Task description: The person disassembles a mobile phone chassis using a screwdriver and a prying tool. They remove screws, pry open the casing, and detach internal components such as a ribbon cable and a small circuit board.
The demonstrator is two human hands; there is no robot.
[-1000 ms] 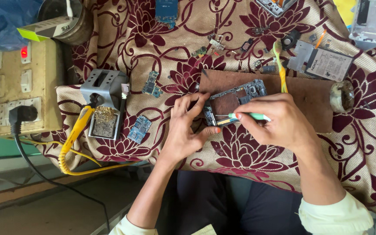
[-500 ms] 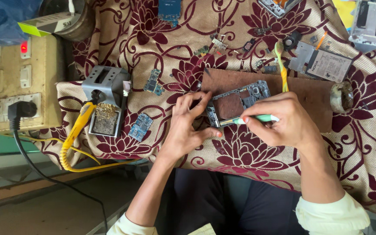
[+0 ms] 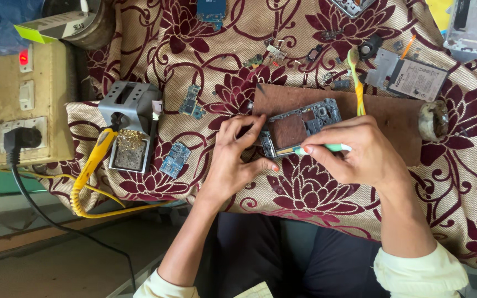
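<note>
Beige cloth (image 3: pixel 205 49) patterned with maroon flowers and swirls. A brown board (image 3: pixel 393 113) holds a grey phone frame (image 3: pixel 299 127). Pale green tool (image 3: pixel 327 148). Yellow soldering iron (image 3: pixel 97 157) beside a grey stand (image 3: pixel 131 107). Blue circuit board (image 3: pixel 175 160). Black plug (image 3: pixel 20 138).

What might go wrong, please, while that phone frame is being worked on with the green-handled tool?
The left hand steadies only one end of the phone frame, so it could slide on the brown board under pressure from the green-handled tool in the right hand. A slip might also scatter the loose small parts nearby on the cloth.
</note>
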